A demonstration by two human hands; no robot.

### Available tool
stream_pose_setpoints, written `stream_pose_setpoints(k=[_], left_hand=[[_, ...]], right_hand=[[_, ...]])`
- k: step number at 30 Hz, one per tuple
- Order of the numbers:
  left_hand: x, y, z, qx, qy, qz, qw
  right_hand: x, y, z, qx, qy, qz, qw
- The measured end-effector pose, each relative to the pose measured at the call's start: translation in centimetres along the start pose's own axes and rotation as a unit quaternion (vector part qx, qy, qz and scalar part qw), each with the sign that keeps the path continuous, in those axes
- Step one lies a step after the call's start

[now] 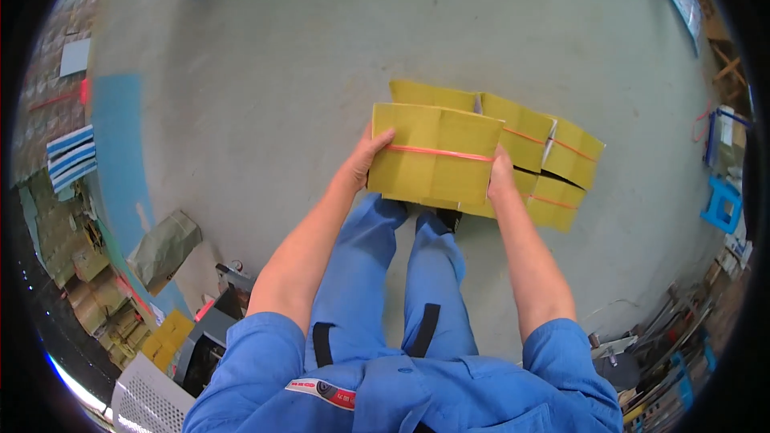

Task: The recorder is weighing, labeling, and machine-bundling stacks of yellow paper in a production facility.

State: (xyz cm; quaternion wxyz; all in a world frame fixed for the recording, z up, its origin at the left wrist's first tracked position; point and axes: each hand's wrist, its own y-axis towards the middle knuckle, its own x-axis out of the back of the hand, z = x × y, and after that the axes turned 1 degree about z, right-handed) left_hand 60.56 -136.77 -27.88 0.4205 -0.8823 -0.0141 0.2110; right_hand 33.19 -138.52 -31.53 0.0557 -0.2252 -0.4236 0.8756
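Observation:
Between my two hands is a yellow cardboard bundle (433, 172) with a pink strap running across its middle. My left hand (374, 152) grips its left end, thumb on top. At the opposite end my right hand (501, 172) is closed round the edge. Just beyond and to the right, several similar yellow bundles (571, 151) sit close together in rows, with pink straps on those whose tops show. The held bundle covers part of this group, and its underside is hidden.
Grey floor (297, 56) surrounds the bundles. To the left are a blue floor stripe (119, 152), a wrapped package (164, 250) and a perforated chair back (148, 397). A blue stool (722, 204) and cluttered metal bars (682, 337) line the right side.

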Motion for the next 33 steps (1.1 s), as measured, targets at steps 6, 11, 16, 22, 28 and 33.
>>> stream_pose_setpoints(k=[6,11,16,22,28,33], left_hand=[[3.6,9.4,1.0,-0.023,0.033,-0.005,0.999],[3.1,11.3,2.9,-0.022,0.044,-0.007,0.999],[3.8,9.8,2.2,-0.063,0.052,-0.051,0.995],[8.9,-7.9,8.1,-0.025,0.155,-0.252,0.955],[10.3,-38.8,23.9,0.126,-0.105,-0.472,0.866],[-5.2,-50.7,39.2,0.103,-0.25,-0.676,0.686]], right_hand=[[-1.1,8.8,-1.6,0.042,-0.06,-0.06,0.995],[3.6,11.6,-4.0,0.021,-0.069,-0.032,0.997],[1.4,11.9,-3.8,0.036,-0.072,-0.132,0.988],[1.7,-0.5,-5.7,0.14,-0.466,-0.157,0.859],[-3.3,-19.9,-8.3,0.1,-0.78,0.296,0.542],[-2.6,-14.0,-10.1,-0.051,-0.688,0.656,0.308]])
